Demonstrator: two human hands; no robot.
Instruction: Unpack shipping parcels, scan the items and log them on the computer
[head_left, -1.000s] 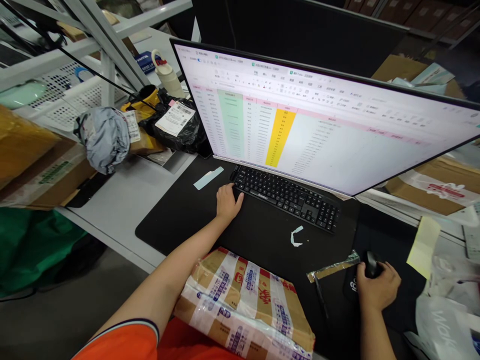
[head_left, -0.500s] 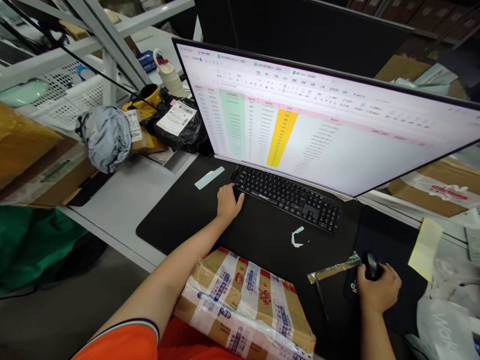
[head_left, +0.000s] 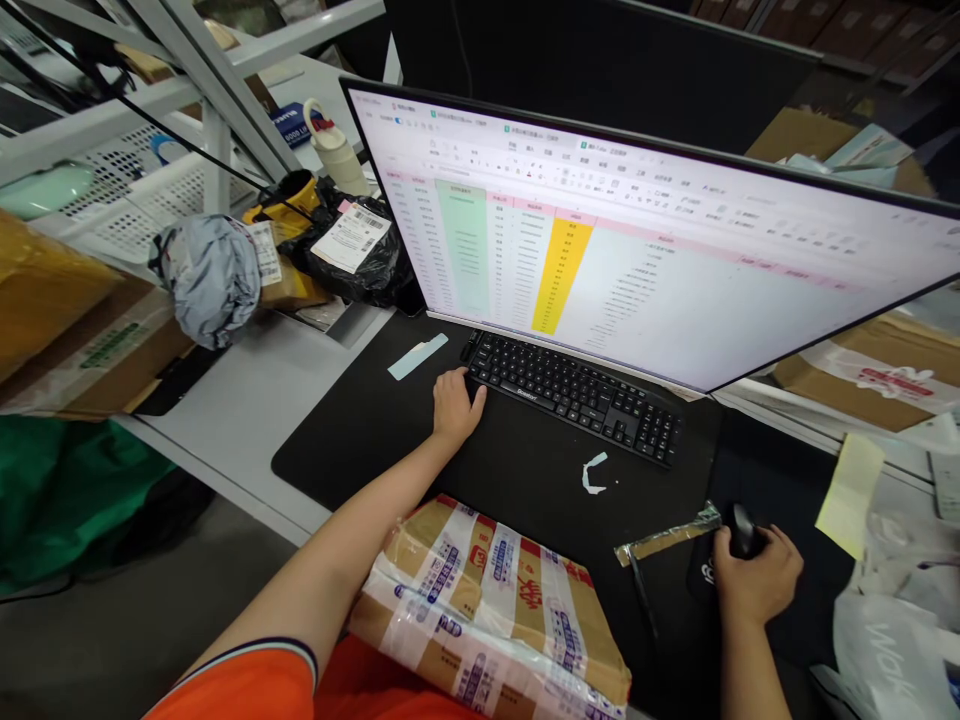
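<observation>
My left hand (head_left: 456, 405) lies on the black desk mat (head_left: 352, 440), at the left end of a black keyboard (head_left: 570, 395). Its thumb is spread from the other fingers and nothing is in it. Over to the right, my right hand (head_left: 761, 580) is wrapped round a black computer mouse (head_left: 744, 530) on a dark mouse pad (head_left: 814, 500). A taped cardboard box (head_left: 502, 590) sits close in front of my body, below the left forearm. Behind the keyboard, a large monitor (head_left: 645, 270) displays a spreadsheet with green and yellow columns.
Wrapped parcels (head_left: 206, 275) and a cream bottle (head_left: 334, 150) crowd the left. Strips of torn tape (head_left: 667, 540) and a paper scrap (head_left: 418, 357) lie on the mat. A yellow note (head_left: 851, 495) and plastic bags (head_left: 889, 650) are at the right.
The text rows in the spreadsheet look different, as if scrolled. Both hands and the box stay in place; the view shifts very slightly.
</observation>
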